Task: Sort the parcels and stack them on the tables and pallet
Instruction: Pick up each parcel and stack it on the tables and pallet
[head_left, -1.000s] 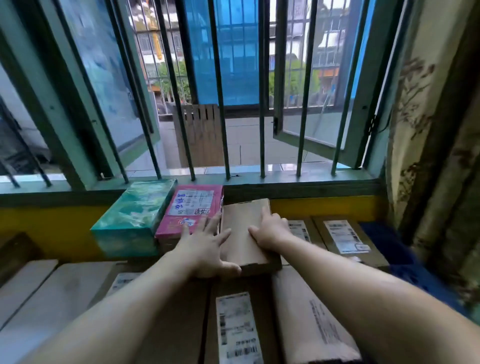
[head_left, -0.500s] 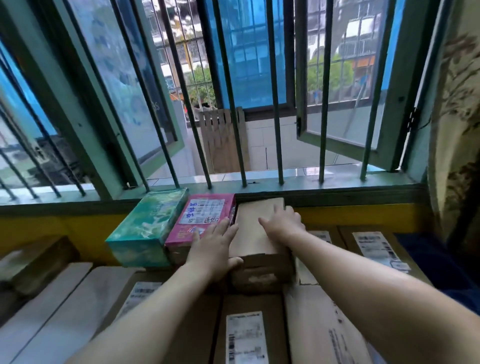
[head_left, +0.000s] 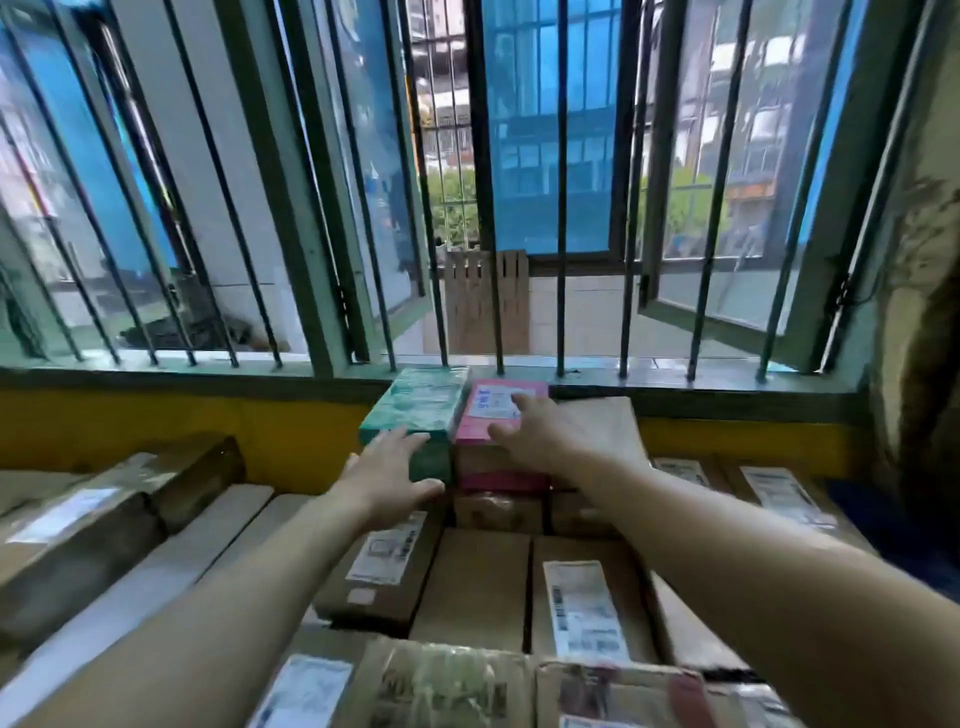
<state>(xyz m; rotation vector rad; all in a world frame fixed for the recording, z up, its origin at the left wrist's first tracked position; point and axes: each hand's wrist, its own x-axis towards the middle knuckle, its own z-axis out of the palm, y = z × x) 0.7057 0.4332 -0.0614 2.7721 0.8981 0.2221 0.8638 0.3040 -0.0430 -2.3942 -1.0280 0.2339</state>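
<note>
Three small parcels stand side by side on a stack at the far end, just below the sill (head_left: 727, 387) and against the yellow wall (head_left: 208, 441): a green box (head_left: 423, 402) on the left, a pink box (head_left: 475, 415) in the middle and a brown box (head_left: 613, 415) on the right, their long sides touching. The left hand (head_left: 389, 478) is at the near end of the green box, fingers spread and straight, gripping nothing; whether it touches the box cannot be told. The right hand (head_left: 540, 436) lies over the top of the pink box, fingers apart and reaching to its white label, not curled round anything. Nearer lie rows of flat cartons (head_left: 472, 582), several with labels, and to the left two long white parcels (head_left: 171, 561). Window bars (head_left: 561, 208) rise behind.
</note>
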